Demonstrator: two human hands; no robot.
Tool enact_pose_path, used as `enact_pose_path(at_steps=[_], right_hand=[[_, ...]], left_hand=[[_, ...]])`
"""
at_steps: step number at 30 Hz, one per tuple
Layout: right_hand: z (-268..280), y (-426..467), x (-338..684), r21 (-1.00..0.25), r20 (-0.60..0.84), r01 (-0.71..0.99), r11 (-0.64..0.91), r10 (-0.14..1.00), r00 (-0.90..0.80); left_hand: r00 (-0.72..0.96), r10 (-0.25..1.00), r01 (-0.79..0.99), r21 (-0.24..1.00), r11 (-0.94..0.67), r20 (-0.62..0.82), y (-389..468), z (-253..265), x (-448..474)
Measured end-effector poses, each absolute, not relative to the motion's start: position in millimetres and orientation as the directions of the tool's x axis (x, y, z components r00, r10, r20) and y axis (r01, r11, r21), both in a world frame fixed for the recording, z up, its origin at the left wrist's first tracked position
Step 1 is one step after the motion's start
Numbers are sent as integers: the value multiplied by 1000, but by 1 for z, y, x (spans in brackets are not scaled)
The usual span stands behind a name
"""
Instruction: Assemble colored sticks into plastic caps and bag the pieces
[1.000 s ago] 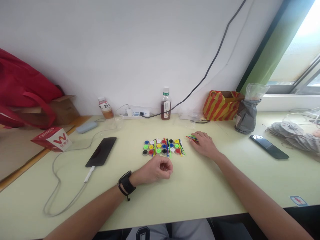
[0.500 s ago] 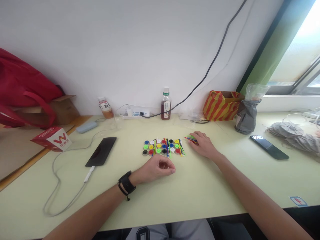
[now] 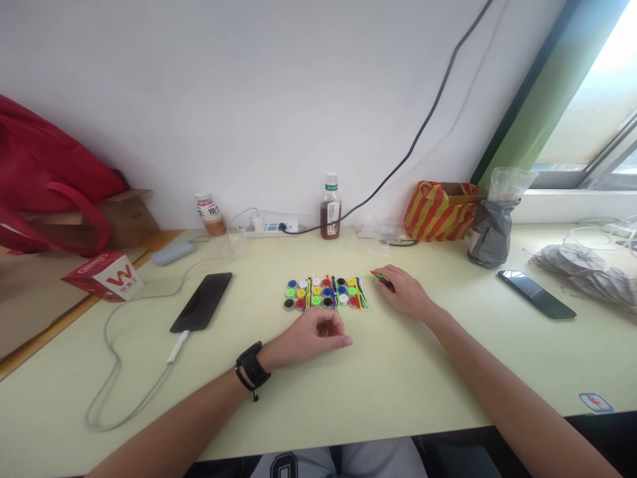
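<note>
Evidently light and springy: strips by the right hand

From beside the tabletop (image 3: pixel 398 378), I see the right hand (image 3: pixel 405 292) laid low over a small bunch of coloured strips (image 3: pixel 382 277), its fingers bent and close together. Whether it pinches the bunch or merely covers it, I cannot tell. The bunch lies just right of three blocks of discs (image 3: pixel 327 302), with laid strips (image 3: pixel 334 295) between the blocks and at the right-hand end. The left hand (image 3: pixel 313 334) rests just in front of the discs, loosely curled, thumb stretched out, nothing seen in it.

Handling: the strips look like thin plastic, probably very light, bendy yet springy, and smooth enough to slide over one another. A bunch is best taken across its middle, between thumb and two fingertips; a single strip, by its projecting end. Little squeeze should be needed, and breakage seems unlikely. The discs appear hard, light and prone to skating if pressed off-centre; their rims offer the surest hold, finger and thumb on opposite sides.
</note>
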State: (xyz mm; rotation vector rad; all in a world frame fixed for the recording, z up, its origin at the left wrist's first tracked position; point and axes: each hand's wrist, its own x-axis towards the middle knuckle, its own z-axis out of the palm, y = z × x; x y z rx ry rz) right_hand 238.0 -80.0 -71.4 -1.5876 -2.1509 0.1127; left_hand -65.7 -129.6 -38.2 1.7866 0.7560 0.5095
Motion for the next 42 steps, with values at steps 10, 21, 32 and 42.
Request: enact_pose_path(at_steps=[10,21,32,42], right_hand=[[-52,-81,251,-394,334,899,192,941,-55],[-57,-79,282,-347,79,922,-169,975,208],[-65,-83,247,-383,257,886,263,951,-171],[-59,-67,256,-326,337,907,267,929,-152]], left_hand=[[738,673,260,940,-221,-46,-127,-43,-67],[742,669,269,933,-238,-43,-129,-43,-66],[750,660,262,901,-346,35,-133,-32,-66],[694,713,312,851,-423,100,-122,-16,-68]])
